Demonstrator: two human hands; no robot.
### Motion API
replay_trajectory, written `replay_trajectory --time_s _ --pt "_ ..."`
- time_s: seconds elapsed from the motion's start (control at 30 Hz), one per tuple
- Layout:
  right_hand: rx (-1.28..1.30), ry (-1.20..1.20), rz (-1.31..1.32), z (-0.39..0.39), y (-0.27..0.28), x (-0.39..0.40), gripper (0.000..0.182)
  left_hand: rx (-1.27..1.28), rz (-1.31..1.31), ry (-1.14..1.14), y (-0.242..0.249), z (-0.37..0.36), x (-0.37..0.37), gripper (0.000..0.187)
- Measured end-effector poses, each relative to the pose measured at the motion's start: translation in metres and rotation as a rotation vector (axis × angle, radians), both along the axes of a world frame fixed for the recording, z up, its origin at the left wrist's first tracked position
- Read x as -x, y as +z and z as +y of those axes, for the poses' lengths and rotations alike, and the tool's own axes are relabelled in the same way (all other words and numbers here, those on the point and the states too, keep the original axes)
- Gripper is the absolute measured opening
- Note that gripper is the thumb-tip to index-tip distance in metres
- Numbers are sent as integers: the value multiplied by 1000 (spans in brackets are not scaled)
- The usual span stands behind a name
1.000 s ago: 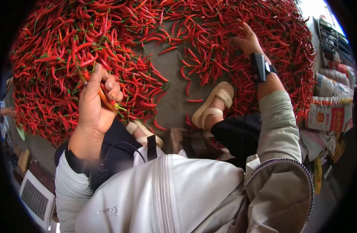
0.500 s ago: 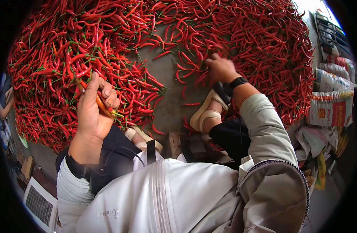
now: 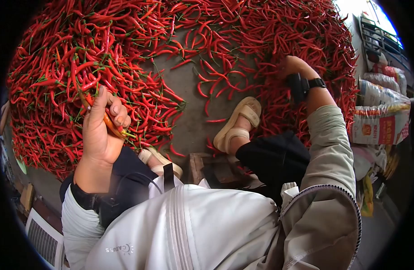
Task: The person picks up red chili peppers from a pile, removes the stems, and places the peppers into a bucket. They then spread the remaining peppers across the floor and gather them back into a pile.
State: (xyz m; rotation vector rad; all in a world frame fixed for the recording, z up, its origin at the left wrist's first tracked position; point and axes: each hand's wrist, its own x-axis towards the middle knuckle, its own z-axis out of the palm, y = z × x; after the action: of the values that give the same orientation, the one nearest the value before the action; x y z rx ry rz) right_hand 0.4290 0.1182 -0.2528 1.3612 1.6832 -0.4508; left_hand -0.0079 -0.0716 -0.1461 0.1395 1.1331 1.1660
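Fingers curled, my left hand (image 3: pixel 101 130) holds a few orange-red chili peppers (image 3: pixel 110 124), with green stems poking out below the fingers. It is over the edge of the large left pile of red chilies (image 3: pixel 49 103). My right hand (image 3: pixel 293 67) reaches into the right pile of red chilies (image 3: pixel 279 33); its fingers are blurred and partly hidden against the peppers, so their grip is unclear. A black watch (image 3: pixel 316 83) and a dark device (image 3: pixel 297 87) are on the right wrist. Loose chilies (image 3: pixel 216 81) lie between the piles.
Sandalled feet (image 3: pixel 238 123) stand on the grey floor (image 3: pixel 191 121), beside a wooden block (image 3: pixel 198 166). Printed sacks (image 3: pixel 380 128) and a dark rack (image 3: pixel 382 40) are at the right. A white grille (image 3: pixel 45 238) is at the lower left.
My right hand has moved right, from the loose chilies to the right pile. My left hand still holds its peppers. The whole view has shifted slightly.
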Motion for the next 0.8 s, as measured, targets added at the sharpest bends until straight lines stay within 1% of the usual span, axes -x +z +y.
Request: replay_trajectory --time_s 0.03,0.07,0.1,0.13,0.2,0.27,0.33,0.4,0.47,0.5,0.53,0.6,0.63,0.67,0.7,0.73,0.77,0.8 --pt "22 159 42 11 -24 -15 36 2 9 3 0 0 0 26" --pt "44 317 84 17 -37 -23 36 5 19 6 0 1 0 26" --pt "-185 124 143 15 -18 2 38 2 21 7 -1 1 0 26" --pt "-187 123 144 17 -22 13 38 7 20 -1 -2 1 0 27" --pt "-508 -187 454 22 -36 25 46 8 24 -13 -4 2 -2 27" --pt "-695 -48 708 20 -90 34 47 44 28 0 -5 3 -4 27" --pt "-420 -196 431 -5 -101 79 57 42 27 -12 -5 5 -4 26" --pt "-401 -15 315 -47 -73 120 58 41 36 -8 -5 6 -4 26" --pt "-415 133 465 -71 -78 121 55 35 34 -14 -7 6 -3 26" --pt "-370 184 480 -80 -71 120 52 29 28 -19 -8 6 -3 26" --pt "-366 183 473 -86 -68 114 52 32 21 -20 -9 5 -3 26" --pt "-273 406 540 -89 -61 95 48 31 17 -21 -8 5 -3 25" --pt "-250 477 615 -87 -50 88 34 29 21 -14 -7 4 -3 25" --pt "-248 482 614 -82 -49 79 34 28 19 -9 -7 4 -3 25" --pt "-75 430 651 -75 -50 71 27 30 20 -4 -7 4 -3 25" --pt "98 373 683 -71 -39 75 21 32 22 -2 -7 4 -3 25" --pt "87 383 658 -66 -25 76 15 32 21 -2 -7 3 -3 25" --pt "87 382 657 -61 -30 73 15 39 24 3 -7 3 -3 25"
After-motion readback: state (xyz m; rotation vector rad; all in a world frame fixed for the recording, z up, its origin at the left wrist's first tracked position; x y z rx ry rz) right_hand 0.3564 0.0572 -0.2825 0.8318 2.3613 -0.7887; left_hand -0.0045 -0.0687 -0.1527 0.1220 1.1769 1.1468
